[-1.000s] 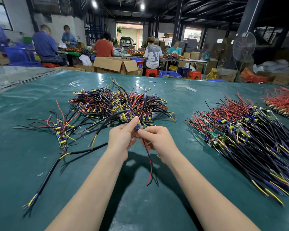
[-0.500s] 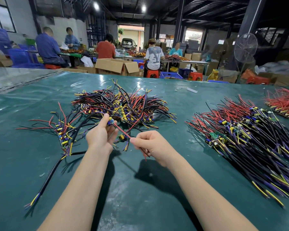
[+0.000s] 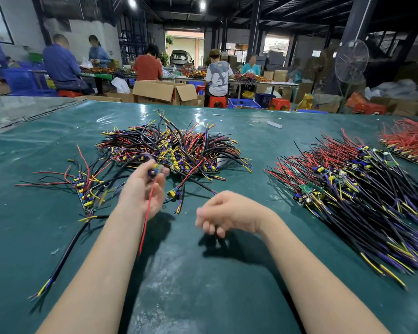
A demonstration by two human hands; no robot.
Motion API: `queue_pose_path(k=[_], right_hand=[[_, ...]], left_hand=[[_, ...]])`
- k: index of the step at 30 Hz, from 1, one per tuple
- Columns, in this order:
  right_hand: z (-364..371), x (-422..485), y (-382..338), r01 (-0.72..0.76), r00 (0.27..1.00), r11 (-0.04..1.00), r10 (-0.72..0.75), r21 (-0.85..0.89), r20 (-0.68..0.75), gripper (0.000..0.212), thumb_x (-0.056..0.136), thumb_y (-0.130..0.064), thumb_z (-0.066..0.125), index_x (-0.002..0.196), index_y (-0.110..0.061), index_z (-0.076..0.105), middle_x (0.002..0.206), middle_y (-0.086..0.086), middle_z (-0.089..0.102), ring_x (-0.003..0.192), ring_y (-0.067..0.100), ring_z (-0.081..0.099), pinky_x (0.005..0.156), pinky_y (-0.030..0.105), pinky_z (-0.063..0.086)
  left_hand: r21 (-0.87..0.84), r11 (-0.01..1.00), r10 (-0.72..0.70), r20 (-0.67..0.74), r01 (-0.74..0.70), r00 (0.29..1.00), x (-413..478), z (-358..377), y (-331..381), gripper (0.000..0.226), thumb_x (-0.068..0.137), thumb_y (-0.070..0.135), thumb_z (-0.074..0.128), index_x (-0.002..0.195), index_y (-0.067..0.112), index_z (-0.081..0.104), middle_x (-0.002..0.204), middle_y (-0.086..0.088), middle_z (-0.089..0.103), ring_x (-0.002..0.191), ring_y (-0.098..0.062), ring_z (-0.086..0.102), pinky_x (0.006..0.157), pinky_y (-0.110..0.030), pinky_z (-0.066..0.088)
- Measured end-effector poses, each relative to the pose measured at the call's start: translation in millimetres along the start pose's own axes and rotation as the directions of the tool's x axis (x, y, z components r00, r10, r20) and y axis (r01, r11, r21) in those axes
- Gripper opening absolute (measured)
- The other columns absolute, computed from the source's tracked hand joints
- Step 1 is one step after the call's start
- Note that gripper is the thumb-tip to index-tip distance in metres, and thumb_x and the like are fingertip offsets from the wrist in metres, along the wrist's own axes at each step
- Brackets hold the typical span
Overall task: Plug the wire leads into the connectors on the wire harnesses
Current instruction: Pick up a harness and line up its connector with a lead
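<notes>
Connector (image 3: 155,170) pinched in left hand (image 3: 141,190), red lead (image 3: 147,213) dangling, right hand (image 3: 227,210) apart

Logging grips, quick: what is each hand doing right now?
Left hand: pinches a harness connector with red wire.
Right hand: loosely curled, holding nothing.

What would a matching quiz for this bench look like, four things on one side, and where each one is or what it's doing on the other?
Things
1. left hand
2. right hand
3. all-red wire bundle
4. cardboard box

Place or state
A. at the far right edge of the table
B. pinching a harness, its red lead hanging down
C. beyond the table's far edge, flaps open
D. loosely curled, holding nothing

Pairs: 1-B, 2-D, 3-A, 4-C
</notes>
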State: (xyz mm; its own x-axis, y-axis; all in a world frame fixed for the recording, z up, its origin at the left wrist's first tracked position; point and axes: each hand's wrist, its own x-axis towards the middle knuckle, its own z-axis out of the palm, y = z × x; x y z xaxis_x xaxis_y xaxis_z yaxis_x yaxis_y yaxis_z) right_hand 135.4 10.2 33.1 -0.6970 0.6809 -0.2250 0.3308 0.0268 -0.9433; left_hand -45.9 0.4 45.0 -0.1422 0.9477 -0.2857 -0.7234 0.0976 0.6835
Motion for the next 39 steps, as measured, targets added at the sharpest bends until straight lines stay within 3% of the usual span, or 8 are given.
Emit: queue_pose_path(k=[2,5,10,18,23,31,36,39], right_hand=[[-6.9,5.0,2.7,0.127,0.929,0.976,-0.054,0.177,-0.367,0.023,0.091,-0.022,0.054,0.073,-0.010,0.061,0.055,-0.004,0.054,0.045,0.002,0.047,0.043,0.012,0.037],[-11.0,10.2,4.9,0.297,0.829,0.905,-0.086,0.304,-0.552,0.018,0.090,-0.021,0.058,0.074,-0.013,0.061,0.057,-0.003,0.053,0.045,0.003,0.047,0.042,0.014,0.041],[-6.5,11.5,4.8,0.195,0.774,0.981,-0.153,0.001,-0.614,0.025,0.082,-0.003,0.063,0.060,-0.015,0.059,0.057,0.001,0.050,0.051,0.009,0.042,0.045,0.016,0.039],[-11.8,5.2,0.3,0.256,0.835,0.925,-0.065,0.282,-0.546,0.019,0.081,0.006,0.062,0.067,-0.006,0.059,0.046,-0.004,0.060,0.041,0.004,0.055,0.046,0.017,0.051],[-16.0,3.0,1.1,0.187,0.826,0.951,-0.016,0.247,-0.564,0.020,0.079,0.004,0.065,0.064,-0.007,0.059,0.042,-0.004,0.053,0.037,0.004,0.048,0.043,0.016,0.049],[-13.4,6.4,-1.2,0.457,0.850,0.553,-0.041,0.696,-0.526,0.037,0.087,0.006,0.051,0.055,-0.006,0.066,0.046,0.002,0.060,0.037,0.006,0.056,0.042,0.015,0.048],[-16.4,4.0,1.5,0.326,0.812,0.910,-0.131,0.256,-0.569,0.021,0.084,0.004,0.058,0.070,-0.010,0.063,0.049,-0.005,0.059,0.044,0.003,0.054,0.048,0.016,0.050],[-19.5,4.1,3.1,0.292,0.771,0.954,-0.189,0.073,-0.607,0.023,0.080,0.008,0.062,0.066,-0.010,0.064,0.044,-0.007,0.055,0.040,0.002,0.048,0.046,0.016,0.048]], left_hand=[[0.388,0.921,-0.009,0.081,-0.023,0.997,-5.3,11.5,-12.4,0.025,0.091,0.025,0.054,0.070,0.011,0.055,0.048,0.003,0.061,0.032,0.001,0.047,0.027,-0.008,0.030],[0.815,0.552,0.007,0.206,-0.175,0.979,-11.2,20.6,-36.4,0.015,0.085,0.023,0.063,0.072,0.015,0.063,0.049,0.005,0.062,0.038,-0.001,0.052,0.037,-0.009,0.037],[0.863,0.434,0.133,0.222,-0.258,0.966,-8.6,20.2,-47.7,0.014,0.077,0.019,0.071,0.065,0.013,0.067,0.054,-0.001,0.060,0.045,-0.007,0.052,0.041,-0.016,0.040],[0.873,0.309,0.362,0.258,-0.376,0.896,-9.4,19.2,-43.4,0.019,0.062,0.034,0.070,0.050,0.020,0.065,0.051,0.001,0.064,0.051,-0.011,0.057,0.054,-0.027,0.051],[0.891,0.160,0.406,0.333,-0.425,0.851,-8.5,19.5,-45.3,0.019,0.071,0.023,0.072,0.054,0.022,0.062,0.055,0.004,0.063,0.058,-0.016,0.057,0.065,-0.033,0.052],[0.706,0.693,-0.046,0.245,-0.146,0.968,-11.6,21.3,-40.5,0.018,0.087,0.014,0.056,0.070,0.017,0.057,0.051,0.003,0.062,0.042,-0.004,0.055,0.040,-0.015,0.042],[0.722,0.678,-0.057,0.236,-0.136,0.970,-10.4,20.5,-42.6,0.017,0.088,0.004,0.047,0.073,0.011,0.050,0.071,-0.008,0.067,0.046,-0.009,0.059,0.041,-0.018,0.044],[0.750,0.657,-0.070,0.167,-0.081,0.983,-8.7,22.2,-41.7,0.013,0.089,0.021,0.045,0.080,0.014,0.050,0.061,-0.003,0.069,0.037,-0.007,0.049,0.035,-0.014,0.029]])
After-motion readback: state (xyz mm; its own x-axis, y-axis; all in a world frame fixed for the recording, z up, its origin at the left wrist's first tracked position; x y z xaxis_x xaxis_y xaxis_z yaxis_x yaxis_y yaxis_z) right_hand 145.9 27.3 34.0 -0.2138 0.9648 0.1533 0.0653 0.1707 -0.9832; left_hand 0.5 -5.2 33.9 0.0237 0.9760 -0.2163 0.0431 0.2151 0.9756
